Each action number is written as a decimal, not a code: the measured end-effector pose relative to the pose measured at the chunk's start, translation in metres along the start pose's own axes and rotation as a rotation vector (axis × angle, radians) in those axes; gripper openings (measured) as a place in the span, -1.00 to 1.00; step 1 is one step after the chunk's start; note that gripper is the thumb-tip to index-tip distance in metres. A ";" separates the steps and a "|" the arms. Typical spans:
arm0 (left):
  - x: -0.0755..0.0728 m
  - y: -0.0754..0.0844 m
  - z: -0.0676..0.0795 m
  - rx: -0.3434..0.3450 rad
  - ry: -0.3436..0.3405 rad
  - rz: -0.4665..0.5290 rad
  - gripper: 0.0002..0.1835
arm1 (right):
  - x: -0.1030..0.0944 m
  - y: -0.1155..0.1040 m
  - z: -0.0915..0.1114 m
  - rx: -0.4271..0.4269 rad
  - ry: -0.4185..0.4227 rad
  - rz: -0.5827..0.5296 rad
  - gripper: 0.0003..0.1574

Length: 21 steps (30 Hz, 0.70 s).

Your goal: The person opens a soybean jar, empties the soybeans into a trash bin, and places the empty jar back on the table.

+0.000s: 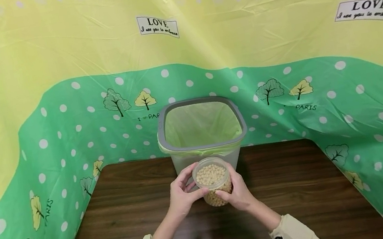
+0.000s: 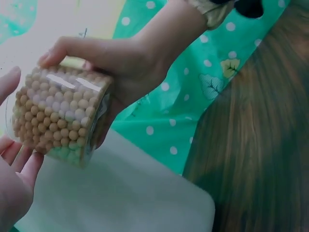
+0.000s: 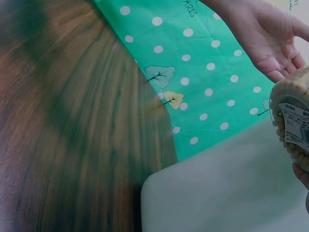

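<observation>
Both your hands hold a clear jar in front of the bin

The jar (image 1: 216, 196), packed with small round beige balls, is lifted off the table, just on your side of the bin, with its round top facing up. A white printed label (image 3: 296, 125) shows on its base. Your right hand (image 1: 240, 192) grips the jar's side, fingers wrapped round it and thumb across the front. Your left hand (image 1: 183, 191) is partly open, its thumb and fingers bent around the rim at the left; how firmly they press, you cannot tell from here.

Behind the jar, the bin (image 1: 205, 148) stands upright with a grey rim and a light green bag (image 1: 200, 126) lining it. Below is your dark wooden table (image 1: 133, 205). Around its back and sides hangs a yellow and green curtain (image 1: 87, 39) with dots and trees.
</observation>
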<state>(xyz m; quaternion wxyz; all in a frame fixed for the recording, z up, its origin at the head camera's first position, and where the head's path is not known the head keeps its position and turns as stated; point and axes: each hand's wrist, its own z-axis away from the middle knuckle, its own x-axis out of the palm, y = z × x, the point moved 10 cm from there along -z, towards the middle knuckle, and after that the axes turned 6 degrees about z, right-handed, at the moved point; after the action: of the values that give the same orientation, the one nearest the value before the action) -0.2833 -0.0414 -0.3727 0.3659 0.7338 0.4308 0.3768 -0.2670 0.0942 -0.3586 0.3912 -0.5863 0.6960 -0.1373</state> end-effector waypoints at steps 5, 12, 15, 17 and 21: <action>0.000 0.005 -0.002 0.020 -0.096 0.093 -0.29 | 0.000 0.012 0.003 -0.017 -0.036 -0.071 -0.11; 0.007 -0.004 -0.004 -0.113 -0.335 0.131 -0.12 | 0.010 0.009 0.007 -0.065 -0.163 -0.156 -0.10; 0.007 -0.002 -0.003 -0.086 -0.302 0.107 -0.11 | 0.010 0.007 0.009 -0.076 -0.146 -0.118 -0.10; 0.004 0.001 -0.001 -0.049 -0.228 0.077 -0.13 | 0.008 0.007 0.009 -0.069 -0.109 -0.072 -0.10; -0.001 0.005 0.002 -0.007 -0.045 -0.010 -0.22 | 0.004 0.011 0.010 -0.013 -0.020 0.023 -0.09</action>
<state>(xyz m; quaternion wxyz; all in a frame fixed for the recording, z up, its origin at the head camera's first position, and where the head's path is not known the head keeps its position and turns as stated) -0.2799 -0.0445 -0.3699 0.3799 0.7388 0.4249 0.3596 -0.2678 0.0964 -0.3733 0.3956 -0.5822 0.6997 -0.1223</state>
